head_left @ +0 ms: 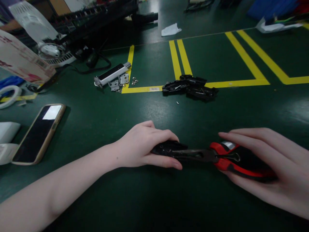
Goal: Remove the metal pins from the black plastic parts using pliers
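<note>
My left hand point(147, 145) is closed around a black plastic part point(166, 148) low over the green table, its thumb and fingers on either side. From the right, the long jaws of red-handled needle-nose pliers point(207, 155) reach to this part and overlap it; whether they grip it I cannot tell. My right hand point(263, 161) is wrapped round the pliers' red and black handles. Farther back lie several similar black parts point(201, 93) in a small pile, with thin metal pins on them. A tiny pin point(177, 103) rests on the table in front of the pile.
Yellow tape point(142, 89) marks boxes on the table point(101, 112). A white and black device point(113, 74), metal brackets point(114, 84) and small rings point(133, 83) lie at back left. At left are a phone point(36, 135), a tape roll point(11, 96) and a carton point(24, 59).
</note>
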A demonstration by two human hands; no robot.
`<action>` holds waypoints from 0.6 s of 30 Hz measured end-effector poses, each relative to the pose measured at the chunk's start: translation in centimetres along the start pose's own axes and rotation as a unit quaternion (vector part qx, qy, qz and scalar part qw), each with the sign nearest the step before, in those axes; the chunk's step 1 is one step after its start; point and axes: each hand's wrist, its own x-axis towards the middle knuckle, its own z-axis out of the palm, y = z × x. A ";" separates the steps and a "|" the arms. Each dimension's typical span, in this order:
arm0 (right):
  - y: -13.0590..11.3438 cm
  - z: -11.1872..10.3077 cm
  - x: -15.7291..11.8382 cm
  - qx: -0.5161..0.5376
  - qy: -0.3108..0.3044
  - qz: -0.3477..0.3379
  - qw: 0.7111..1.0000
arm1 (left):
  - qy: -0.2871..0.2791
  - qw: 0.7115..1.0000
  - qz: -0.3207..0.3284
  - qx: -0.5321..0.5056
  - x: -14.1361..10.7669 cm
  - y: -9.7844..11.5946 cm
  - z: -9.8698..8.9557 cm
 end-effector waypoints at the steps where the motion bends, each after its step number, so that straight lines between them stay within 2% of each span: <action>1: 0.1 0.0 -0.1 -0.001 0.001 0.001 1.000 | -0.003 1.000 -0.001 0.002 0.1 0.1 0.0; 12: 0.2 0.6 -0.2 -0.012 -0.003 0.000 1.000 | 0.007 0.996 -0.037 -0.078 0.3 1.9 2.1; 18: 0.2 0.3 0.0 -0.006 0.006 -0.007 1.000 | 0.000 0.995 -0.043 -0.095 0.3 2.3 2.3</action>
